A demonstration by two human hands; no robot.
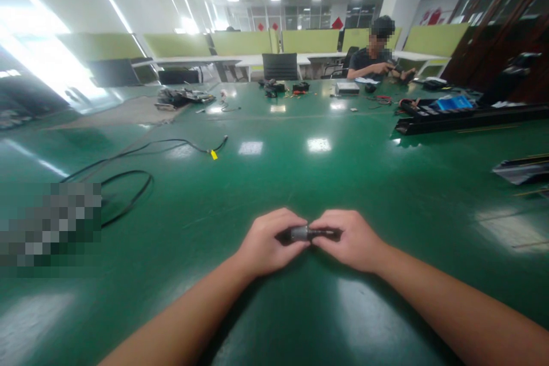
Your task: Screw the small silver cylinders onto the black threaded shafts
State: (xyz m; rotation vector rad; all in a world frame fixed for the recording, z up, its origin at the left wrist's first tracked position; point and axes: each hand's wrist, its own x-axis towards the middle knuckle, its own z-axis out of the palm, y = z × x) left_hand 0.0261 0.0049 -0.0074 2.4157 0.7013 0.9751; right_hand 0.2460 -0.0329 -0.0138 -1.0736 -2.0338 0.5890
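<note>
- While both arms reach in from the near edge, the left hand [265, 243] curls around one end of a small black-and-silver piece [300, 233], thumb below and fingers above, closed down enough to grip it.
- The right hand [355, 240] does pretty much the same from the other side, thumb and fingers pinched in around the slimmer dark end. The two sets of fingertips are right beside each other; can't tell if they actually touch.
- So the piece sits between the hands, lying roughly crosswise, low in the middle of the view. It's kinda blurry, and I can't tell whether it rests on the green counter [274, 183] or is held just above it.
- Off to the left there's a black cable [128, 151] with a yellow tag [214, 154] near its tip, well apart from the hands. Some pixelated block [51, 226] is over there too, no clue what it is.
- Far side: a pile of parts [184, 96], a silver box [347, 88] and a seated person in a dark top [364, 62].
- Far right, a long black frame [472, 117] with a blue item [454, 103] at it.
</note>
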